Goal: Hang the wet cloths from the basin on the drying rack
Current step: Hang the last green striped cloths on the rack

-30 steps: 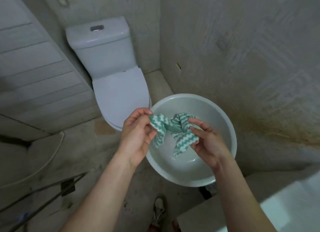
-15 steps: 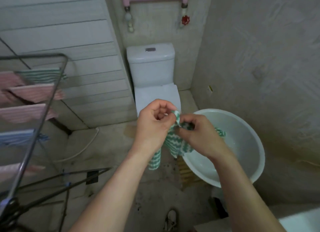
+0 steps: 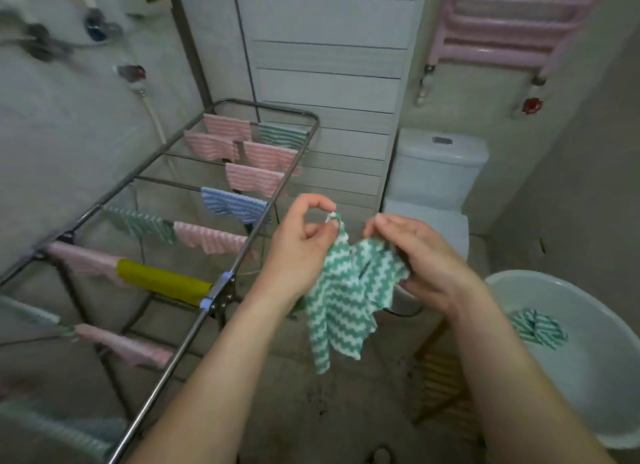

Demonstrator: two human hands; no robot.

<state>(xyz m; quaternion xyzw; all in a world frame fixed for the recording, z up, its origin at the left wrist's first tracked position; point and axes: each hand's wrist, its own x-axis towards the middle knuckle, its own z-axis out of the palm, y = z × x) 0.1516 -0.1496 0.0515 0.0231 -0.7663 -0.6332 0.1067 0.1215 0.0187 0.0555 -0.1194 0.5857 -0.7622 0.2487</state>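
Green-and-white zigzag cloth (image 3: 346,297) hangs between your two hands, in the air just to the right of the drying rack (image 3: 221,285) and not touching it. Your left hand (image 3: 301,252) pinches one top corner between thumb and forefinger. Your right hand (image 3: 426,259) grips the bunched upper edge beside it, so the piece is only partly spread (most of it droops in folds below your hands).

Much of the job looks done: the hung cloths (image 3: 254,181) lie over bar after bar, mostly pink, with a blue cloth (image 3: 233,205) and some green ones among them. What is left, as I judge it, is to open out the one you hold, lay it over a bar with room, then turn to the basin (image 3: 588,387) at your lower right. One crumpled green cloth (image 3: 536,328) lies inside it. I see nothing else in there, though part of the basin runs out of view.
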